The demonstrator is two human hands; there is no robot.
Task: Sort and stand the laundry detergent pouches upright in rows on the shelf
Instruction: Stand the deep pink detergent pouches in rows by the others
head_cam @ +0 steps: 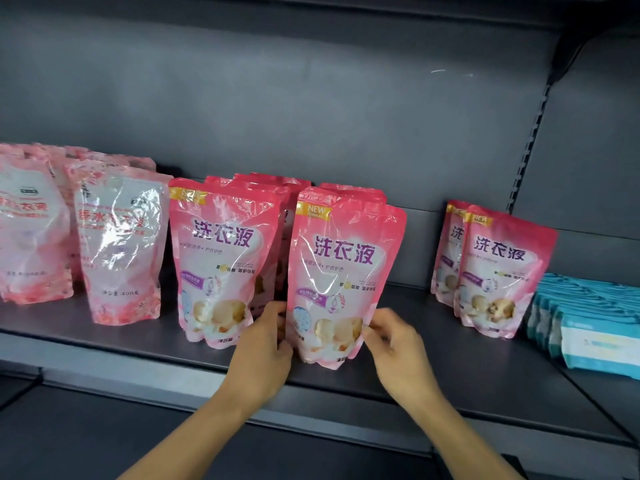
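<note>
Both hands were on the front pouch (341, 282) of the middle row, which stood upright near the front edge of the shelf (485, 368). The left hand (266, 344) had its fingers curled round the pouch's lower left edge, and the right hand (394, 337) pinched the lower right corner, so the pouch was held at its base from both sides. Just beside it on the left stood another upright row (225, 258) of the same pink design, and the two rows nearly touched at the bottom. Farther left was a paler pink group (117, 244), crinkled and leaning a little. Well apart on the right stood a short row of two pouches (502, 271), and beyond them lay a stack of blue packs (595, 327). The main risk, as I judged it, lay in the pouch's soft, rounded base: it sat close to the shelf lip, and if the fingers let go before it had settled flat it could tip forward and off the shelf. A sideways nudge from the left hand could also knock the neighbouring row, whose pouches leaned on one another. The two pouches on the right remained to be joined to a row.
</note>
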